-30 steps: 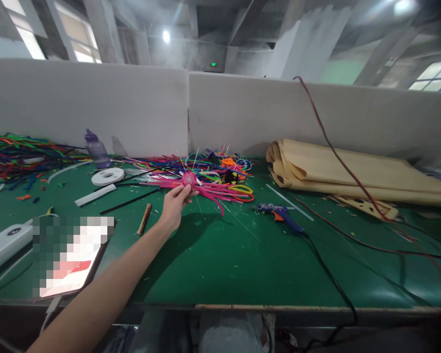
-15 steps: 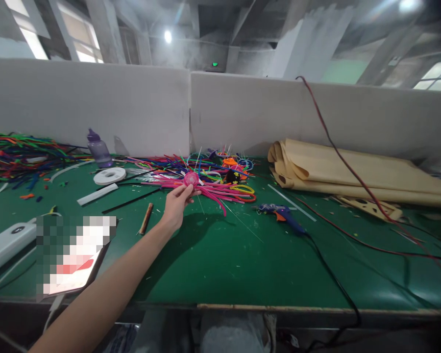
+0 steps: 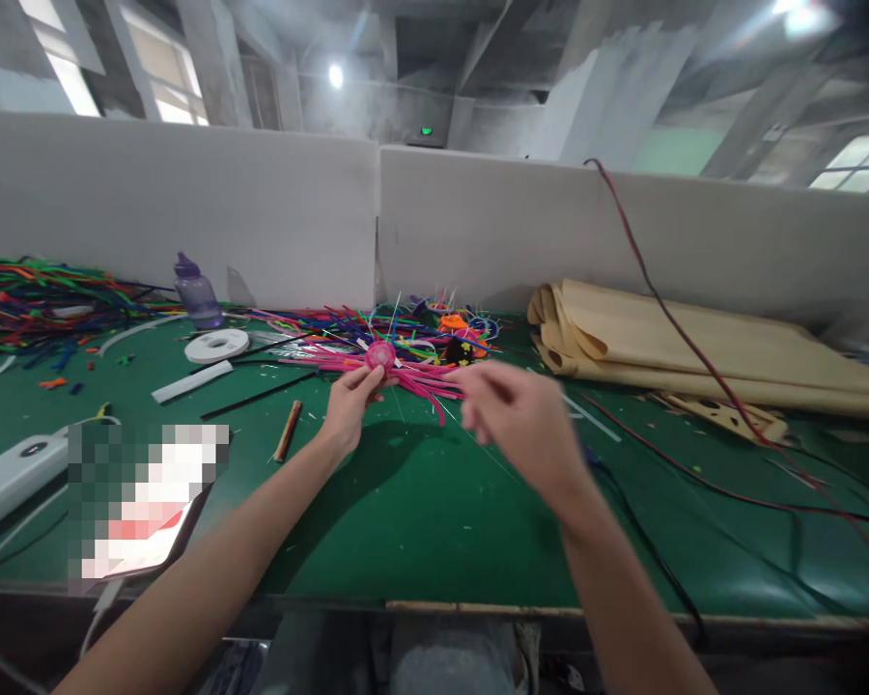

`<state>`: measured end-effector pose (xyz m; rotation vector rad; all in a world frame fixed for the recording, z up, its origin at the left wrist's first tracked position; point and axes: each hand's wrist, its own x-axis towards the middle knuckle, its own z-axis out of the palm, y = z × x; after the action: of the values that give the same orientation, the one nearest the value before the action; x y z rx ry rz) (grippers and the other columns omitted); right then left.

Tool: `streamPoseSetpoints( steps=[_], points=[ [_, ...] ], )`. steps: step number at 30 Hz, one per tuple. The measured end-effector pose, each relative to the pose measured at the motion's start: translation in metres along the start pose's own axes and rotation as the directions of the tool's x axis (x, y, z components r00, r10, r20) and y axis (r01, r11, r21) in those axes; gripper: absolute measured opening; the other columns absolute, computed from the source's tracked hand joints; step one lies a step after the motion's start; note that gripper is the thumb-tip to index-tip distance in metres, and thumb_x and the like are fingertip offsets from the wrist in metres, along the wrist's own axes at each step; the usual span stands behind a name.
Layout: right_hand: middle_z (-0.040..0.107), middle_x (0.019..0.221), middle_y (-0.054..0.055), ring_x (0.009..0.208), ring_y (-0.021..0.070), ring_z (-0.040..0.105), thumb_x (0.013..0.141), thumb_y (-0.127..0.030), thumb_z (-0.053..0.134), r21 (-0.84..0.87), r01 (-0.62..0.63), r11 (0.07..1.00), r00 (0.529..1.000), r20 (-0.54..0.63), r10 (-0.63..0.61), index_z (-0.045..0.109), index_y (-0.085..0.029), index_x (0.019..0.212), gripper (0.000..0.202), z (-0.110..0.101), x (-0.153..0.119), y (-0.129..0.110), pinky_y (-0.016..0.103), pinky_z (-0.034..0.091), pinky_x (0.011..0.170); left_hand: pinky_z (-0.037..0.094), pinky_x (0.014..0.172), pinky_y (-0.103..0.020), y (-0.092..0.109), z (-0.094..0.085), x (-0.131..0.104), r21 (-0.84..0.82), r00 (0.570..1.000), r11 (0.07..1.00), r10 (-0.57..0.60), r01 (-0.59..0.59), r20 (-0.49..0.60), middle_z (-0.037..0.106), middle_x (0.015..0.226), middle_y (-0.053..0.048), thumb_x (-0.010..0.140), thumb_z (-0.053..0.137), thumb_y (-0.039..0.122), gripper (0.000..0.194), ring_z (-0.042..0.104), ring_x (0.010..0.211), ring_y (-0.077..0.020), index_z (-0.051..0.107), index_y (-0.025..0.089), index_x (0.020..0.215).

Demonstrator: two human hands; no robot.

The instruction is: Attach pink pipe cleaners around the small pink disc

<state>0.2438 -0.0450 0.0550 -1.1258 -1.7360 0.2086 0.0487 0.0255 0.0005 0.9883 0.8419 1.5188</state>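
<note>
My left hand [image 3: 349, 408] pinches a small round pink piece [image 3: 380, 354] with thin clear strands sticking out of it, held just above the green table [image 3: 434, 502]. Behind it lies a heap of pink and many-coloured pipe cleaners [image 3: 406, 357]. My right hand [image 3: 522, 417] is in the air to the right of the pink piece, blurred, fingers loosely curled and holding nothing that I can see. It covers the blue glue gun on the table.
A phone [image 3: 141, 507] and a white power strip [image 3: 14, 471] lie at the near left. A white tape roll [image 3: 215, 345], a purple bottle [image 3: 196, 291] and more pipe cleaners [image 3: 36, 304] are at the far left. Rolled tan sheets [image 3: 695, 347] lie right; a red cable [image 3: 666, 309] crosses them.
My right hand has come into view from the lower right and moved toward the pink piece. My left hand holds the piece almost where it was.
</note>
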Motion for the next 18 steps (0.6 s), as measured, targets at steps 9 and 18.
streamPoseSetpoints(
  steps=[9,18],
  points=[
    [0.068,0.086,0.003,0.083,0.0179,0.061,0.086,-0.030,0.051,-0.535,0.157,0.830,0.988,0.077,-0.137,0.066,-0.021,0.087,0.018,0.066,0.005,0.024,0.026,0.040,0.061,0.040,0.056,-0.022,-0.002,0.003,-0.006,0.065,0.998,0.998,-0.017,0.012,0.068,0.068,0.075,-0.003,0.064,0.073,0.040,0.025,0.066,0.075,-0.0170,0.068,0.016,0.073],
    [0.064,0.084,0.007,0.083,0.0189,0.056,0.092,-0.025,0.039,-0.423,0.212,0.881,0.972,0.003,-0.233,0.062,-0.018,0.085,0.026,0.062,0.000,0.033,0.030,0.041,0.075,0.037,0.051,-0.023,-0.004,0.002,-0.004,0.241,0.991,0.971,-0.022,-0.011,0.132,0.070,0.077,-0.006,0.066,0.071,0.042,0.028,0.066,0.073,-0.0189,0.070,0.016,0.075]
  ],
)
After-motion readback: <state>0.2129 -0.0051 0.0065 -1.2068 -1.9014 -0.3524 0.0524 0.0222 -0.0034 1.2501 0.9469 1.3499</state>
